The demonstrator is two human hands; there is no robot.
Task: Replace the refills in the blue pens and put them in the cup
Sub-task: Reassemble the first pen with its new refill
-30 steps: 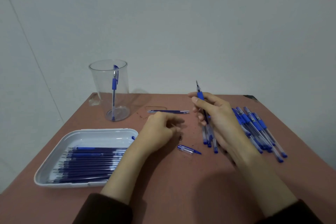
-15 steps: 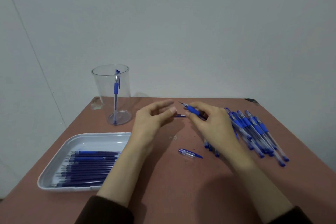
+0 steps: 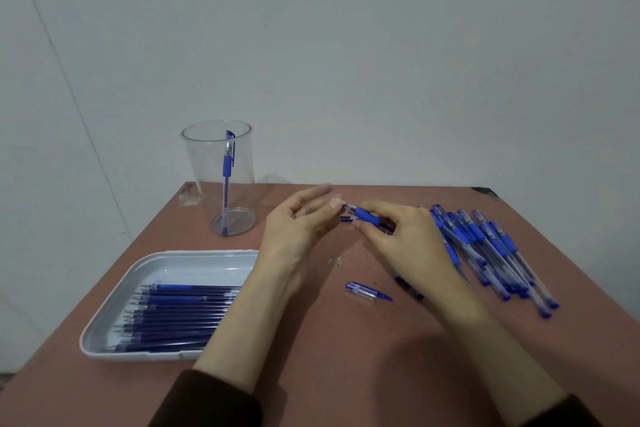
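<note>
Reddish-brown counter (image 3: 346, 374), and nearest me on the near-left side is the white tray (image 3: 101, 321) with a stack of dark blue refills (image 3: 180, 319) all lying the same way. 1 loose clear cap (image 3: 367, 291) sits about mid-counter, apart from everything. Along the right edge is the pile of blue pens (image 3: 485, 246) waiting their turn.

Just past the cap is the action. The right grip (image 3: 412, 250) is clenched around 1 pen (image 3: 365, 215), fingers wrapped at its blue rubber section, nib pointing left. The left grip (image 3: 294, 232) is loose and released, holding nothing, with 1 fingertip (image 3: 335, 203) right at the nib end. Looks to me like the tip is about to be unscrewed so the old refill can come out.

How I'd do it: keep the right grip steady and low over the counter, pinch the metal cone with 2 fingers and turn only that. Don't yank, since small bits could easily roll off. Park the cone next to the cap so both are easy to find.

Between the hands a bit of a thin blue stick (image 3: 345, 218) lies on the counter, probably a refill, can't really tell.

Far-left corner: the clear cup (image 3: 204, 184) with just 1 finished pen (image 3: 227, 170) standing in it, so early days.
</note>
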